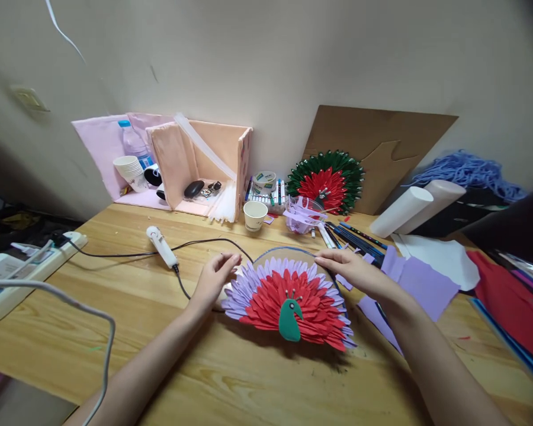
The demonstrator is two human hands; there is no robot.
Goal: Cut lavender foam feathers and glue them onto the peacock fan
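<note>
Head view: your left hand and right hand, fingers loosely open, touch the nearly finished paper peacock at centre frame; its purple outer ring looks incomplete.

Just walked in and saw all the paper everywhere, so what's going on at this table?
A person is working on a paper peacock lying on the wooden table. The left hand touches its lilac edge on one side, and the right hand rests at the upper edge on the other. A glue gun lies plugged in nearby, a finished green and red peacock leans against cardboard at the wall, and lilac paper sheets lie beside the right arm.
</note>
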